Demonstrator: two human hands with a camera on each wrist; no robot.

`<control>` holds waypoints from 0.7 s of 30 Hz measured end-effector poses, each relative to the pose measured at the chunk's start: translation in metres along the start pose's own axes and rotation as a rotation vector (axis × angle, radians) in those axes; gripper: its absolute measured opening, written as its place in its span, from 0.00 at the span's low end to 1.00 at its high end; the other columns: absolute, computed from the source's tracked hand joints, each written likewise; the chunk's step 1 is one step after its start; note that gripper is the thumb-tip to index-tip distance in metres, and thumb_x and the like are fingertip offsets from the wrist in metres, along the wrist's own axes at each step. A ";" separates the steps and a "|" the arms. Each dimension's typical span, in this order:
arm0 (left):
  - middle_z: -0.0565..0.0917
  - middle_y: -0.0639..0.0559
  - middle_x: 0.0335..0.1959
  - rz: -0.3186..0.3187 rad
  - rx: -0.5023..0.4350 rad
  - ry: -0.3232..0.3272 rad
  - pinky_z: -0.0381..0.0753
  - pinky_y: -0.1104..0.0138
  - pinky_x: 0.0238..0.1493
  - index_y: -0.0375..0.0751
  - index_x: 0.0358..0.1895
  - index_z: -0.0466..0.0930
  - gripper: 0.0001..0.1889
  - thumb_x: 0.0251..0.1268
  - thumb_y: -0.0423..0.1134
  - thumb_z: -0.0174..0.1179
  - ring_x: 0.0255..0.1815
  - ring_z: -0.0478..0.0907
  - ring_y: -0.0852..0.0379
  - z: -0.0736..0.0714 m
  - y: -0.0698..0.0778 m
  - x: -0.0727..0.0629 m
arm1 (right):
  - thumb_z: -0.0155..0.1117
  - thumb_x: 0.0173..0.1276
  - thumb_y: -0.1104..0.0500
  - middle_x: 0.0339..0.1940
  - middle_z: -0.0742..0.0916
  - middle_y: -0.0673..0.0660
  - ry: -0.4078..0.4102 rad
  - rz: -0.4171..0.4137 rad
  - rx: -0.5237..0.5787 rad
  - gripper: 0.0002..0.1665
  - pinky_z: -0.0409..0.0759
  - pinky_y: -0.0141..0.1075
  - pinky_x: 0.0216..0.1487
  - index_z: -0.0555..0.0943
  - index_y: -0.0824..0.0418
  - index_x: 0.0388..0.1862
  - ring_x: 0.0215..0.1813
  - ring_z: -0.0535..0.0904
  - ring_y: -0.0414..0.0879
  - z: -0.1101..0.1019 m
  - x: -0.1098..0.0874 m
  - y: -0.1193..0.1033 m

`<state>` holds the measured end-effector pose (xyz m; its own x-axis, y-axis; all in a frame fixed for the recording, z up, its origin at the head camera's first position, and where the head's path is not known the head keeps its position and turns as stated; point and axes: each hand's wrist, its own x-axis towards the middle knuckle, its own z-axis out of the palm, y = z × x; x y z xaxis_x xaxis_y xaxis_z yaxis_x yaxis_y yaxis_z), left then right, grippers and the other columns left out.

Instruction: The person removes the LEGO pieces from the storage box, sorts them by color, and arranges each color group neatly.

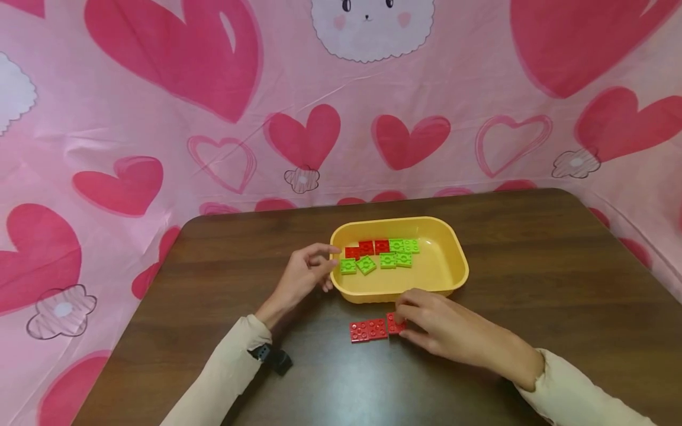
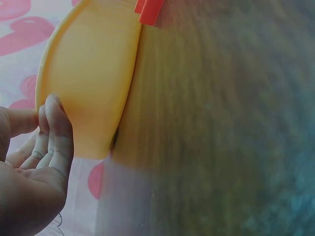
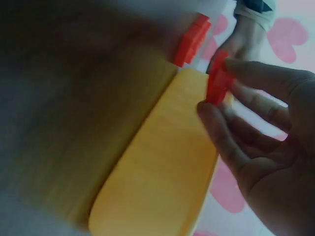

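At the left end of a yellow plastic tub (image 1: 437, 290), my left hand (image 1: 306, 272) grips the rim between thumb and fingers; the left wrist view shows the fingers (image 2: 60, 125) bent at the tub's edge. My right hand (image 1: 447, 325) is in front of the tub and pinches a red toy building brick (image 3: 217, 81) between thumb and fingertips. Just left of that brick, two red building bricks (image 1: 368, 331) lie side by side on the table, studs up. Inside the tub are several green bricks (image 1: 388, 260) and three red bricks (image 1: 366, 247).
The dark wooden table (image 1: 256, 254) reaches back to a pink cloth (image 1: 351, 89) printed with hearts, which hangs behind and beside it. A black strap device (image 1: 272, 358) sits on the left wrist, over a cream sleeve (image 1: 224, 367).
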<state>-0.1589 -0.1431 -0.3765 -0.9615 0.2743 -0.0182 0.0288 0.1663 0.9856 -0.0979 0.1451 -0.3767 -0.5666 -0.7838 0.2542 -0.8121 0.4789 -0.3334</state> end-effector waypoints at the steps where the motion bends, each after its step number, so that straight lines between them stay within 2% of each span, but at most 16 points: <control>1: 0.80 0.44 0.21 -0.004 0.002 0.000 0.82 0.66 0.22 0.23 0.57 0.75 0.16 0.69 0.27 0.60 0.18 0.77 0.52 0.000 0.000 0.000 | 0.77 0.59 0.60 0.40 0.80 0.45 -0.015 0.015 0.002 0.11 0.81 0.32 0.43 0.83 0.53 0.37 0.41 0.74 0.37 0.001 0.000 0.000; 6: 0.80 0.43 0.21 -0.011 0.002 0.003 0.81 0.67 0.22 0.24 0.58 0.76 0.17 0.69 0.27 0.60 0.18 0.77 0.51 0.000 -0.011 0.006 | 0.75 0.60 0.61 0.36 0.79 0.45 -0.091 0.096 0.015 0.09 0.79 0.31 0.39 0.81 0.54 0.35 0.37 0.73 0.35 0.008 0.000 0.002; 12: 0.80 0.45 0.21 0.013 -0.011 0.015 0.81 0.66 0.21 0.29 0.58 0.78 0.17 0.69 0.31 0.62 0.17 0.77 0.53 -0.001 -0.027 0.013 | 0.75 0.60 0.62 0.34 0.77 0.45 -0.143 0.127 -0.002 0.10 0.77 0.30 0.36 0.80 0.54 0.34 0.35 0.71 0.35 0.014 0.001 0.003; 19: 0.80 0.43 0.21 0.000 0.013 0.006 0.82 0.65 0.24 0.24 0.57 0.76 0.17 0.69 0.29 0.61 0.18 0.77 0.51 0.002 -0.001 0.000 | 0.74 0.61 0.63 0.36 0.78 0.46 -0.171 0.120 -0.036 0.10 0.79 0.31 0.38 0.80 0.55 0.36 0.36 0.72 0.36 0.016 0.005 0.001; 21: 0.80 0.41 0.22 0.000 0.016 0.007 0.82 0.65 0.23 0.25 0.57 0.76 0.17 0.69 0.29 0.61 0.18 0.76 0.52 0.002 -0.002 -0.001 | 0.74 0.60 0.63 0.37 0.78 0.47 -0.156 0.106 -0.054 0.10 0.79 0.32 0.39 0.80 0.55 0.36 0.37 0.73 0.37 0.017 0.005 0.000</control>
<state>-0.1577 -0.1419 -0.3784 -0.9634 0.2676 -0.0173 0.0327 0.1815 0.9829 -0.0982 0.1347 -0.3913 -0.6245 -0.7775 0.0748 -0.7574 0.5794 -0.3010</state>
